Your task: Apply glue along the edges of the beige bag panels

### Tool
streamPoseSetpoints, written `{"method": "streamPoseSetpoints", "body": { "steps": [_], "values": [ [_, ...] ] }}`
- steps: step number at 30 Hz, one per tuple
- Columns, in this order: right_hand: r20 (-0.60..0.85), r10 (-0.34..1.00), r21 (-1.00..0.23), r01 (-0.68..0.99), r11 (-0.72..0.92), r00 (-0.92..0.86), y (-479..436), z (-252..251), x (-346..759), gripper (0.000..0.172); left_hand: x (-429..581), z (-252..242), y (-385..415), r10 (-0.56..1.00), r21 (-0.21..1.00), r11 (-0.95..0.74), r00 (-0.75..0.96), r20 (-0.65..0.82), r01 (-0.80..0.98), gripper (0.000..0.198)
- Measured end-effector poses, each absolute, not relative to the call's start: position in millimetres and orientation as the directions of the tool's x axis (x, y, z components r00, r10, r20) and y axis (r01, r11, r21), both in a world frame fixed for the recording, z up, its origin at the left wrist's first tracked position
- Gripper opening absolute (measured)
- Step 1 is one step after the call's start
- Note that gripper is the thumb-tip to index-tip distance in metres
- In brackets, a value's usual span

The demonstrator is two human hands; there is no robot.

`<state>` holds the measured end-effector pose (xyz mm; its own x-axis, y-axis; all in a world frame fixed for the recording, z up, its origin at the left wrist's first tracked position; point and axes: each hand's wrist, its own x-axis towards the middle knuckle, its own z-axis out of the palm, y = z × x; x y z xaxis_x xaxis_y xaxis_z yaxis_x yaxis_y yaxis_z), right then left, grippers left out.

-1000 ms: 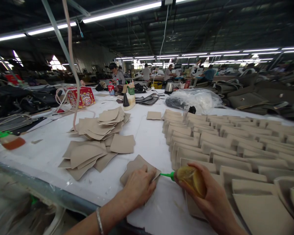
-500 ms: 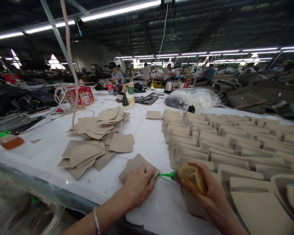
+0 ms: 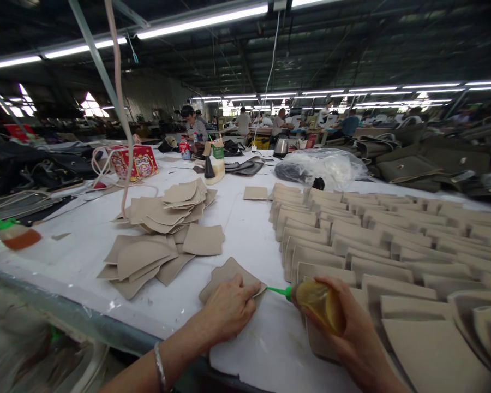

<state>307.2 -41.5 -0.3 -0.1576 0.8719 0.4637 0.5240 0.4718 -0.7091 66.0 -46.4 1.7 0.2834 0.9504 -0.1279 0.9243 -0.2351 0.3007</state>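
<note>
My left hand [image 3: 231, 303] bears down on a taupe leather-like piece [image 3: 223, 277] near the table's front edge. Its index finger points along the piece's right corner, while the other fingers are curled and the thumb is mostly hidden. My right hand [image 3: 349, 327] is wrapped round a squeeze bottle [image 3: 319, 303] of amber liquid, tilted on its side. The bottle's thin green nozzle [image 3: 279, 291] reaches left, its tip at that corner by my left index finger. Whether liquid is coming out cannot be made out.
Loose taupe pieces [image 3: 145, 259] lie heaped to the left. Rows of folded pieces [image 3: 372, 237] cover the right side. Another green-tipped bottle [image 3: 18, 234] lies far left. A hose [image 3: 126, 131] hangs down by the left heap. Clear plastic [image 3: 323, 166] lies at the back.
My left index finger has straightened along the corner, and the left hand has shifted slightly left. The bottle has tilted a little, its nozzle tip staying at the corner.
</note>
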Motion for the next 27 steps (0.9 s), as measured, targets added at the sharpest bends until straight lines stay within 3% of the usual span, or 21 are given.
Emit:
{"method": "streamPoseSetpoints", "body": {
  "steps": [11,16,20,27],
  "values": [
    [0.427,0.883,-0.720,0.518,0.462,-0.195,-41.5,-4.1,313.7,0.035,65.8,1.2,-45.5,0.952,0.327,-0.235,0.285,-0.115,0.915,0.046],
    [0.308,0.942,-0.826,0.454,0.334,-0.133,-44.6,-2.8,308.2,0.042,64.8,3.0,-46.8,0.952,0.338,-0.220,0.277,-0.131,0.915,0.047],
    [0.319,0.948,-0.835,0.467,0.291,-0.021,-49.4,-0.5,300.7,0.042,63.0,3.0,-47.1,0.948,0.340,-0.221,0.283,-0.144,0.914,0.047],
    [0.167,0.980,-0.919,0.342,0.196,-0.113,-64.5,0.3,296.0,0.044,60.3,4.7,-47.1,0.948,0.332,-0.232,0.290,-0.135,0.914,0.049]
  ]
}}
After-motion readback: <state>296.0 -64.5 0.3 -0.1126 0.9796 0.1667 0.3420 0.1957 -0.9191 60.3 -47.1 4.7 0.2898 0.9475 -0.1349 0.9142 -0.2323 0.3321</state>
